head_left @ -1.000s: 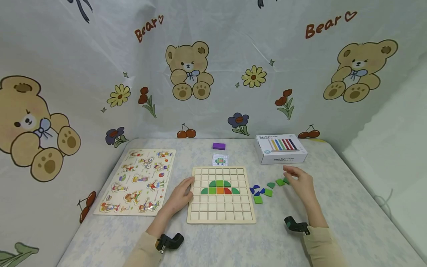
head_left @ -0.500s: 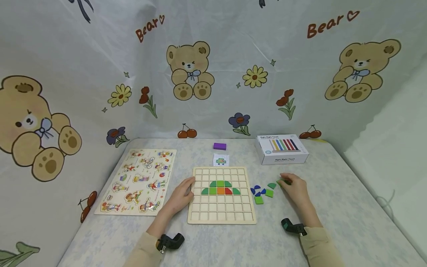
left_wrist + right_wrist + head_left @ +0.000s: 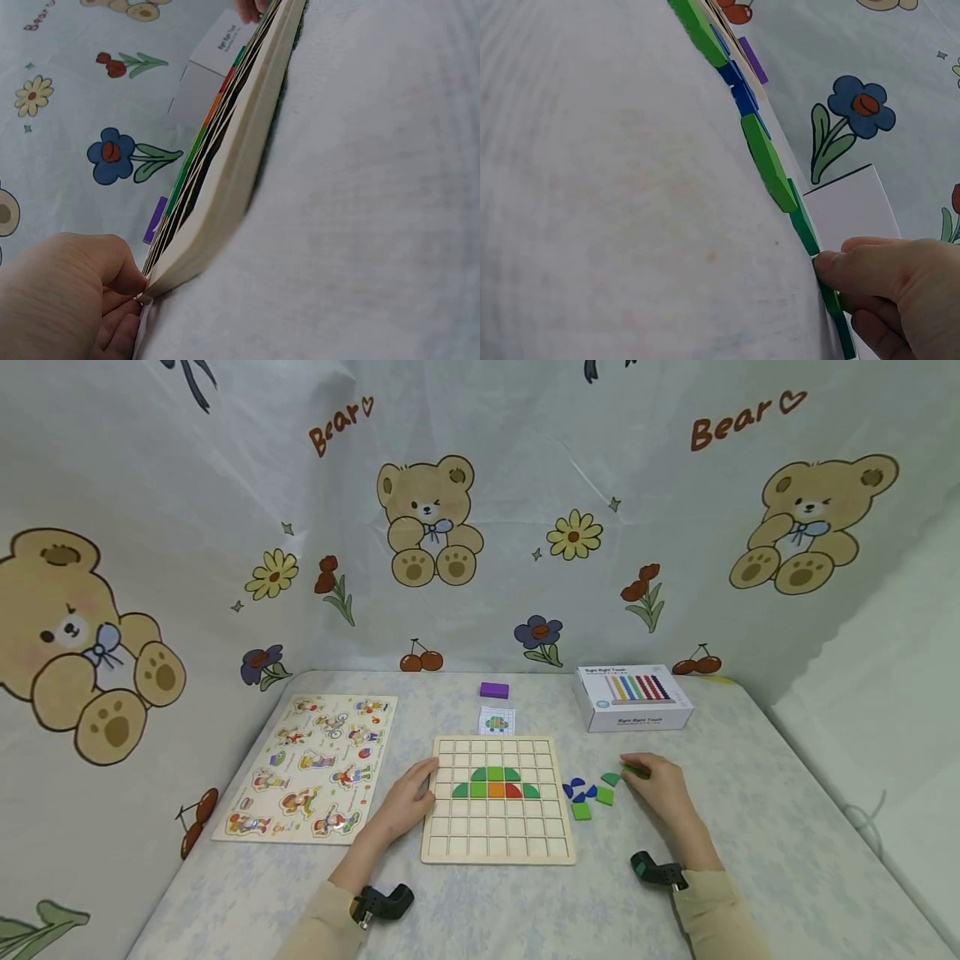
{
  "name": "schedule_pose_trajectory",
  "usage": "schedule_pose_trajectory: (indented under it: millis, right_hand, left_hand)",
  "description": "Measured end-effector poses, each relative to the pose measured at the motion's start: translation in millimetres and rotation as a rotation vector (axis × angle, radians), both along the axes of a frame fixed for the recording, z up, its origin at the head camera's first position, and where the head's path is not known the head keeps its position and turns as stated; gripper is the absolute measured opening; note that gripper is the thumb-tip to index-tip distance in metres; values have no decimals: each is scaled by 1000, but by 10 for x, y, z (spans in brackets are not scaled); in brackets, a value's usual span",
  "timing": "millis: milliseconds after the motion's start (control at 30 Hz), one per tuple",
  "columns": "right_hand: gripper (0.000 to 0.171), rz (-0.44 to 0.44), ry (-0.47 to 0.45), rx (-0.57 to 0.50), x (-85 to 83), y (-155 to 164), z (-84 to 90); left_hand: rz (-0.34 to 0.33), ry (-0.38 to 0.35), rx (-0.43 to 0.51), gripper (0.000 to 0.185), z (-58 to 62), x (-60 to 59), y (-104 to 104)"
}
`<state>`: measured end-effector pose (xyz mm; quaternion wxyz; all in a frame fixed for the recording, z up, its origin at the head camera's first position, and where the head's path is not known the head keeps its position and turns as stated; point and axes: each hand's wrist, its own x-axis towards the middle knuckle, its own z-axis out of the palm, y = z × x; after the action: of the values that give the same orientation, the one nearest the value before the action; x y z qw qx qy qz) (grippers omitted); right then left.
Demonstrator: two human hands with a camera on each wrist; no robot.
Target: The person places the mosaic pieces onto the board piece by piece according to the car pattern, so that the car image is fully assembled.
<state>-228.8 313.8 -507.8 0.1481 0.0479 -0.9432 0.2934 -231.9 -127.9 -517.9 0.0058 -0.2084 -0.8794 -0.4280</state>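
A wooden grid board (image 3: 495, 835) lies on the table with a small green, orange and red dome of tiles in its middle rows. My left hand (image 3: 411, 795) holds the board's left edge (image 3: 225, 172), its curled fingers (image 3: 120, 330) against the rim. To the right of the board lie several loose green pieces (image 3: 581, 811) and blue pieces (image 3: 577, 789). At the far end of that row my right hand (image 3: 654, 783) is down on the table. Its thumb and fingers (image 3: 855, 266) pinch a green piece (image 3: 831, 301).
A small pattern card (image 3: 496, 720) and a purple block (image 3: 494, 690) lie behind the board. A white box (image 3: 633, 697) stands at the back right. A picture peg puzzle (image 3: 311, 766) lies to the left. Printed curtains close in the table on three sides.
My right hand has come down and slightly left from above the green pieces and now pinches one. The left hand and the board have not moved.
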Motion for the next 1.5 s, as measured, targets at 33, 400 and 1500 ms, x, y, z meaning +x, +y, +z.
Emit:
schedule_pose_trajectory:
  millis: [33,400,1500]
  right_hand:
    - [30,13,-3,-2,-5,-2,1]
    - [32,25,16,22,-33,-5,2]
    - [31,115,17,52,39,-158,-4]
  left_hand:
    - [2,0,-3,58,-2,-3,0]
    - [2,-3,-16,58,-21,-28,-20]
    - [-2,5,-24,57,-22,-8,-13]
